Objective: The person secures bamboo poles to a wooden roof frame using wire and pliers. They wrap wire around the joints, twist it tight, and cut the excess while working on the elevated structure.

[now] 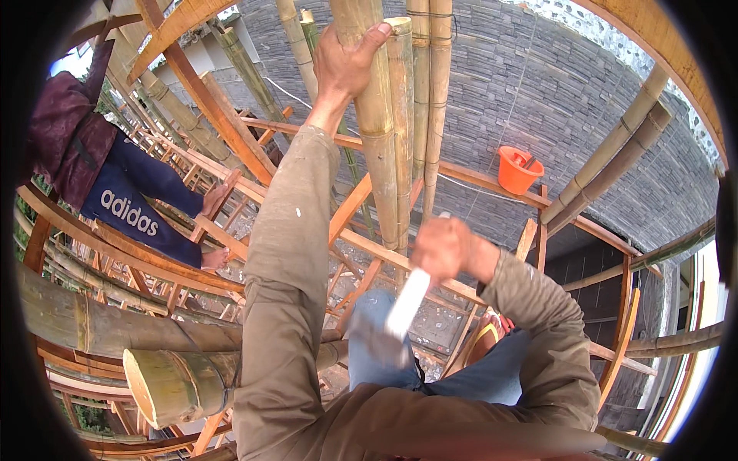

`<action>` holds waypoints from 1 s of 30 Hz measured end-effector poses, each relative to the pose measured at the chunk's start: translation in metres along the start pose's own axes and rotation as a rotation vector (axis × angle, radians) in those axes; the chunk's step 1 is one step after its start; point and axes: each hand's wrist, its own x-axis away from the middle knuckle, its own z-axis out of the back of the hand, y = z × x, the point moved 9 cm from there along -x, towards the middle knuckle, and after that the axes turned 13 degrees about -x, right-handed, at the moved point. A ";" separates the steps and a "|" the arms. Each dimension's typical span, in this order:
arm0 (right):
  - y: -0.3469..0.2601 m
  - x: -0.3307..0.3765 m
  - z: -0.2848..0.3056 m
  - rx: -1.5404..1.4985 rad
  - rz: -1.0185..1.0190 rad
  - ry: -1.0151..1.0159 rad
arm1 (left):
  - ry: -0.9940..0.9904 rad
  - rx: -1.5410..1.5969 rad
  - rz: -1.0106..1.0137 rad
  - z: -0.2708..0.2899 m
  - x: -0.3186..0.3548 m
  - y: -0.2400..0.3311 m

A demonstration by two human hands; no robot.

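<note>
a grey wall spans the upper right of the frame, partly hidden behind bamboo and timber. at the left edge, another person is cropped by the dark rim. a thick bamboo pole stands at top centre, its upper end cut off by the top edge. the left hand grips it, thumb on the near side, the other fingers mostly hidden. a shorter pole stands just right of it. at lower left, a bamboo log shows its cut end; the rest passes behind the sleeve.

at right of centre, an orange bucket holds a small dark object, too small to make out. at centre, the blurred right hand is closed around 1 tool with a pale handle; its dark lower end is smeared over the jeans, so its kind is unclear.
</note>
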 end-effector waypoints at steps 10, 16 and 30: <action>0.025 0.047 -0.025 0.022 -0.501 -0.086 | 0.100 0.321 0.048 -0.008 0.004 -0.020; 0.103 0.051 -0.012 0.136 -0.909 -0.104 | 0.107 0.435 0.066 -0.010 0.006 -0.019; 0.086 0.019 -0.005 0.231 -0.856 -0.197 | 0.183 0.383 0.052 0.001 0.017 -0.003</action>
